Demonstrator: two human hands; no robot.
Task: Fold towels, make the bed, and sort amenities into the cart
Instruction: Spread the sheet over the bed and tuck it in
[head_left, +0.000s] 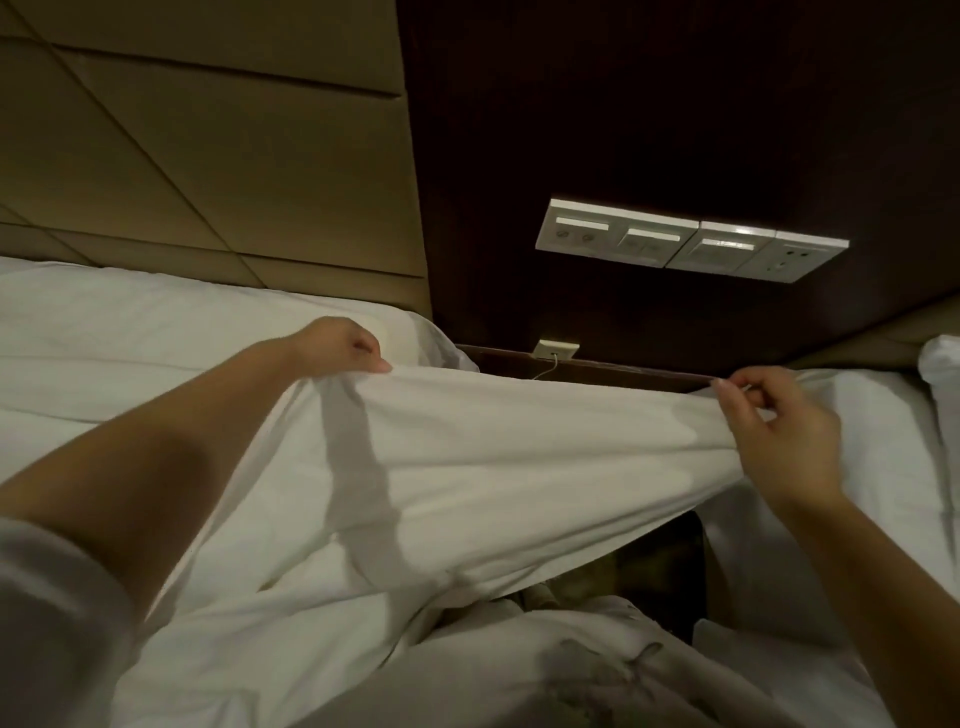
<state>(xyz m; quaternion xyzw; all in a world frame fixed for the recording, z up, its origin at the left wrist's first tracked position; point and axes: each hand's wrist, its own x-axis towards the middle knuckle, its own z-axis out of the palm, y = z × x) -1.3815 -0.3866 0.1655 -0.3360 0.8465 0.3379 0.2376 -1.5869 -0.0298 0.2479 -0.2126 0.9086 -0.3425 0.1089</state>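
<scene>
A white bed sheet is stretched taut between my two hands, above the gap between two beds. My left hand grips its top edge with curled fingers, close to the left bed's corner. My right hand pinches the same edge farther right, near the second bed. The sheet sags toward me and drapes over the left bed, which is covered in white linen. The sheet's lower part is hidden behind my arms and clothing.
A padded beige headboard rises behind the left bed. A dark wood wall panel carries a row of white switches and sockets. A small outlet with a cord sits lower. A second white bed lies at right.
</scene>
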